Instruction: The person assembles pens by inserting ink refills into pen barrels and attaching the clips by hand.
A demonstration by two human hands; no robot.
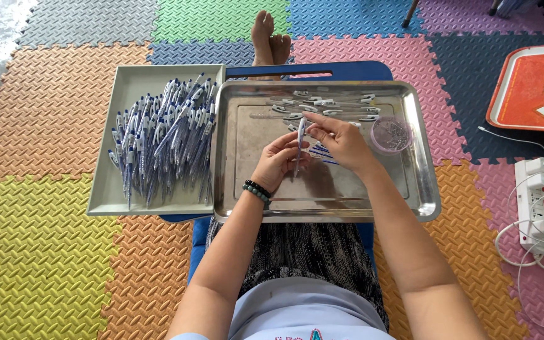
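Pen (299,146) assembly is in hand: a slim clear pen with blue trim stands nearly upright between both hands, over the middle of the steel tray (423,189). The left hand (276,162) is closed around its lower half, fingers curled, a bead bracelet (257,191) on that wrist. The right hand (341,140) pinches the upper end between thumb and fingertips, so both hands are clamped on the same pen.

Just under the right hand lie a few loose pen parts (320,151), and a row of pen barrels (332,104) lines the tray's far edge. A small clear cup (391,134), apparently of tiny springs, sits on the tray just right of the right hand. Beside the steel tray, on its left, a grey tray (105,189) holds a heap of finished pens (165,141).

To do this step well, I judge the lower hand should grip steady while the upper fingers press or twist straight along the pen's length; any sideways push could jam or bend the parts. Working low over the tray means a dropped piece stays inside its rim.
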